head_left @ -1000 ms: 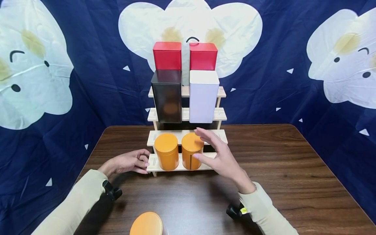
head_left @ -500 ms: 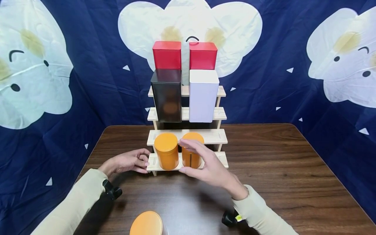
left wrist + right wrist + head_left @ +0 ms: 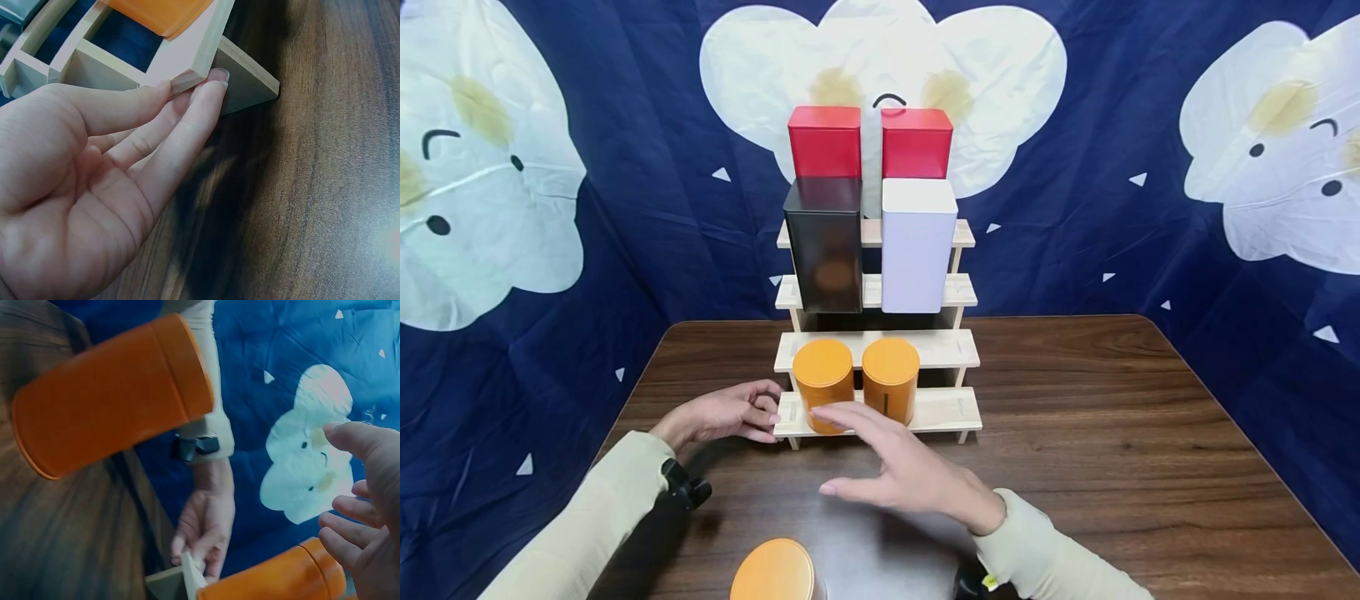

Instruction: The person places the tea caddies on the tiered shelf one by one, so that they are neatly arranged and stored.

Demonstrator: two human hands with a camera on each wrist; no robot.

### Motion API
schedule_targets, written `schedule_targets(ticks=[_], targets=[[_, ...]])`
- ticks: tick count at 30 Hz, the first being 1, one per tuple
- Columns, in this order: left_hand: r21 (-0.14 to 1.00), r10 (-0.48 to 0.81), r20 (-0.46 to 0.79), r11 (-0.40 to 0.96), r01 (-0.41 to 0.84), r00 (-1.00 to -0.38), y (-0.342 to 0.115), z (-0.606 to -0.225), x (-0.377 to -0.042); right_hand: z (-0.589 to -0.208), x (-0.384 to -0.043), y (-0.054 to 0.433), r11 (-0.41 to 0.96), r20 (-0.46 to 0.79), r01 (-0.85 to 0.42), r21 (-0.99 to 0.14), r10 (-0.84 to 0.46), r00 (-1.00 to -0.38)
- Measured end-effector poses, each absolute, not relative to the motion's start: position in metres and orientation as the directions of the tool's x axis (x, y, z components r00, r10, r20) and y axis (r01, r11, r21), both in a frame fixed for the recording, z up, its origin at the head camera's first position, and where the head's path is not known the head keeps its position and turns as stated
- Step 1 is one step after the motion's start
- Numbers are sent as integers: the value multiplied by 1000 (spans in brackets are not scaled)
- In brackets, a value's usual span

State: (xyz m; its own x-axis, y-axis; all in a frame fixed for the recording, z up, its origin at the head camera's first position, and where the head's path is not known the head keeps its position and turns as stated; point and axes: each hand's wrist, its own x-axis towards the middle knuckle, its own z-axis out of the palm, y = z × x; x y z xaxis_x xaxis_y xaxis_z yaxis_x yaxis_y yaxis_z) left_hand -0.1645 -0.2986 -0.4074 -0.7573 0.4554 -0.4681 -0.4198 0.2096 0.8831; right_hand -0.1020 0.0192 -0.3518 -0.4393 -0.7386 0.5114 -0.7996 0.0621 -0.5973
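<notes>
A stepped wooden rack point(image 3: 951, 408) stands on the table, and my left hand point(image 3: 722, 414) is at the left end of its lowest board. In the left wrist view the thumb and fingers pinch that board's corner point(image 3: 194, 70). Two orange round canisters point(image 3: 822, 371) point(image 3: 891, 367) stand upright on the lowest board. My right hand point(image 3: 902, 462) hovers in front of them with fingers extended and thumb spread, holding nothing. A third orange canister point(image 3: 772, 575) stands on the table nearer to me, partly cut off in the head view; the right wrist view shows its side point(image 3: 112, 397).
Higher on the rack are a black square tin point(image 3: 827, 250) and a white square tin point(image 3: 917, 250), with two red tins point(image 3: 825, 150) point(image 3: 916, 150) behind them. A dark wood table point(image 3: 1112, 433) lies below; blue fabric point(image 3: 640, 125) hangs around it.
My right hand has moved left and toward me, away from the right canister on the rack, and passes in front of the left one. The left hand stays at the board's end.
</notes>
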Motion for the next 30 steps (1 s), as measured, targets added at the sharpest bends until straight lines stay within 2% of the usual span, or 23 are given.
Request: schedule_targets(ticks=[6, 22, 30], targets=[[885, 462, -463, 198, -421, -756, -299, -410, -165, -361, -95, 11, 33, 507, -829, -559, -777, -373], [890, 470, -453, 188, -415, -758, -300, -409, -164, -376, -75, -1, 14, 396, -809, -588, -866, -304], [891, 465, -453, 195, -411, -761, -300, -410, -164, -382, -69, -4, -3, 330, -820, -572, -916, -227]])
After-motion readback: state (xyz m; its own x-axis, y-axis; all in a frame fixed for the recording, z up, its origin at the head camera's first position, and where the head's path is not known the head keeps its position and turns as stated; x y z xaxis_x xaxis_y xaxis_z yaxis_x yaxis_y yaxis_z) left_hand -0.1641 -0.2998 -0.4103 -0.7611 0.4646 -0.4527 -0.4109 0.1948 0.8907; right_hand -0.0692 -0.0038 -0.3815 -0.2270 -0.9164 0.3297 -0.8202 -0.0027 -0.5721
